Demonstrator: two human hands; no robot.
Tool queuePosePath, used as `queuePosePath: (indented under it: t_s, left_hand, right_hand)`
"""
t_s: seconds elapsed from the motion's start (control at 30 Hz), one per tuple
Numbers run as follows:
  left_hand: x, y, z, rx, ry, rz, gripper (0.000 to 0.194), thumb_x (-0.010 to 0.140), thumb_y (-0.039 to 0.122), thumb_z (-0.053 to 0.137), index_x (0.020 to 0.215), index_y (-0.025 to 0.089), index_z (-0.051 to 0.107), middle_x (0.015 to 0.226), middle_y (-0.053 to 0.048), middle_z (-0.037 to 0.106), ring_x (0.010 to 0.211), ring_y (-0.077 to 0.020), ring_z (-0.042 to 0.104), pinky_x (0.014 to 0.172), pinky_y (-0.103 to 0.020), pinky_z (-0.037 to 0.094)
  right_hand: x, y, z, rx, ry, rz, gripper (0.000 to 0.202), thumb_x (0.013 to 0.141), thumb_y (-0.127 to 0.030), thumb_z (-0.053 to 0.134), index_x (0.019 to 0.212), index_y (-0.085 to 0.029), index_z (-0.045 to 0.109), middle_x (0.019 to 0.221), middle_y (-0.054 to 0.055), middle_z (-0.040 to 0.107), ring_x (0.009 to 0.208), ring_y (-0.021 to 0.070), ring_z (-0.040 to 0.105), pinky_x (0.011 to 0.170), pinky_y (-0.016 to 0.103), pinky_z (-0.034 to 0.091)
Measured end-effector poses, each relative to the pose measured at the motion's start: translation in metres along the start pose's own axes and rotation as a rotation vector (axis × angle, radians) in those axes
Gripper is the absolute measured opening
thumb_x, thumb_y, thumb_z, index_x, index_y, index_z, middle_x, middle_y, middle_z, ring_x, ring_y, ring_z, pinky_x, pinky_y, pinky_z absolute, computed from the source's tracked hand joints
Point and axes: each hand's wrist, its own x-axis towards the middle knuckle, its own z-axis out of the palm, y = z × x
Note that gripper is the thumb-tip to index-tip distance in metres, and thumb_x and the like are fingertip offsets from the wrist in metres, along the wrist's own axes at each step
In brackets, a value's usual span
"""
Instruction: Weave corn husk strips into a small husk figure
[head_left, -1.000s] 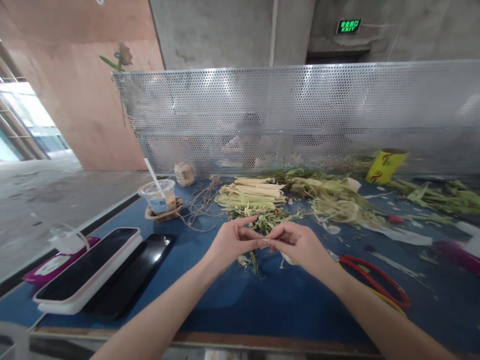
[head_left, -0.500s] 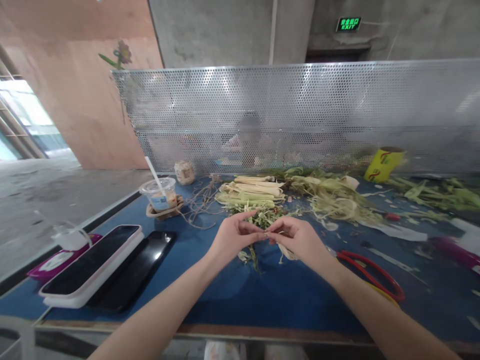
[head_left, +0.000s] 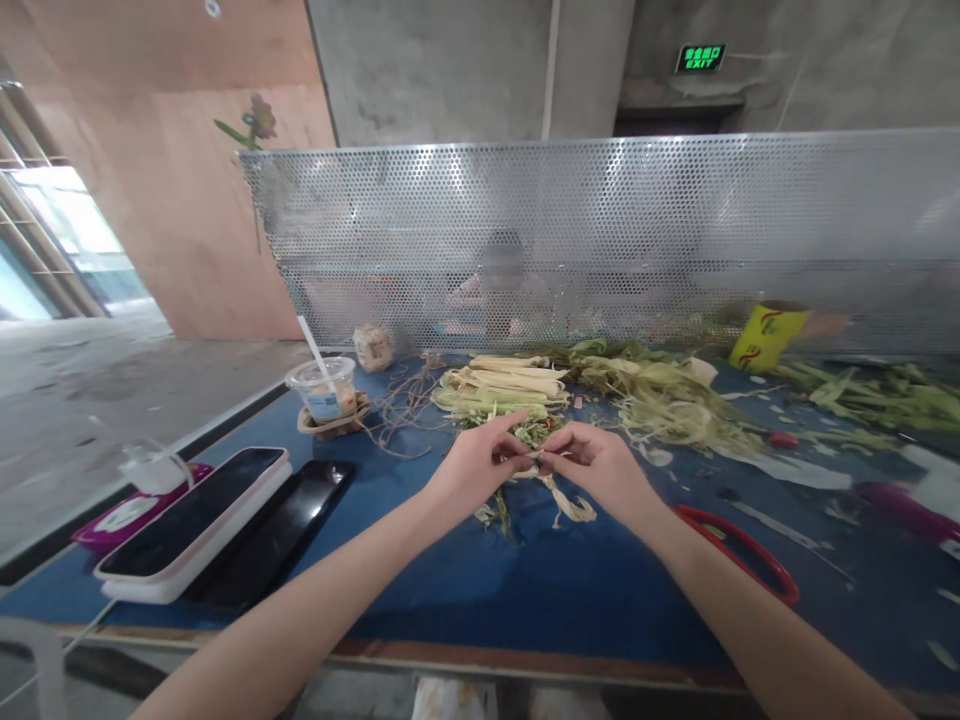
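Note:
My left hand (head_left: 476, 460) and my right hand (head_left: 604, 470) meet over the table, thumbs and fingertips pinched together. Whatever small thing lies between the fingertips is too hidden to name. Just beyond and partly under them is a heap of small dried green leaves and stems (head_left: 529, 430). A pale, twisted husk strip (head_left: 571, 506) shows below my right hand, and a few leafy stems (head_left: 504, 515) stick out below my left. Behind the heap, pale and greenish corn husks (head_left: 506, 378) lie stacked in flat strips.
Left are phones (head_left: 199, 510), a drink cup with a straw (head_left: 324, 390) and tangled twine (head_left: 405, 405). Loose husks (head_left: 660, 395) and a yellow roll (head_left: 766, 335) lie right, where another person's blurred hand (head_left: 829, 324) shows. Red-handled scissors (head_left: 750, 560) are near my right forearm. A perforated metal screen (head_left: 420, 230) stands behind.
My hands remain pinched together, with the right one shifted slightly. More of the pale husk strip shows beneath it. Another person's hand has appeared by the yellow roll. The view has shifted a little.

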Motion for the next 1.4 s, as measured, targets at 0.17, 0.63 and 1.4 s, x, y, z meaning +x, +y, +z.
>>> queuePosePath:
  t_s: [0.17, 0.63, 1.4]
  left_hand:
    - [0.006, -0.004, -0.005, -0.213, -0.028, -0.048, 0.048, 0.068, 0.027, 0.063, 0.112, 0.014, 0.050, 0.073, -0.004, 0.067, 0.072, -0.0174, 0.064, 0.070, -0.030, 0.049]
    - [0.005, -0.036, -0.006, 0.129, 0.105, -0.012, 0.018, 0.073, 0.032, 0.054, 0.078, 0.018, 0.064, 0.071, -0.004, 0.066, 0.065, -0.0169, 0.059, 0.061, -0.025, 0.044]
    - [-0.003, -0.027, -0.003, -0.006, 0.001, -0.011, 0.016, 0.071, 0.029, 0.058, 0.076, 0.016, 0.066, 0.070, -0.003, 0.064, 0.062, -0.0137, 0.055, 0.058, -0.023, 0.043]
  right_hand:
    - [-0.001, -0.006, -0.006, -0.150, 0.027, -0.025, 0.017, 0.075, -0.037, 0.054, 0.074, -0.020, 0.053, 0.068, 0.002, 0.061, 0.064, 0.0155, 0.061, 0.062, 0.027, 0.048]
    - [0.000, 0.007, -0.005, -0.839, -0.143, 0.130, 0.013, 0.077, -0.032, 0.049, 0.074, -0.022, 0.056, 0.073, 0.003, 0.059, 0.063, 0.0157, 0.054, 0.051, 0.023, 0.035]
    - [-0.005, 0.001, 0.000, -0.861, -0.099, -0.134, 0.005, 0.074, -0.021, 0.050, 0.078, -0.024, 0.051, 0.082, 0.001, 0.059, 0.080, 0.0190, 0.049, 0.078, 0.036, 0.030]
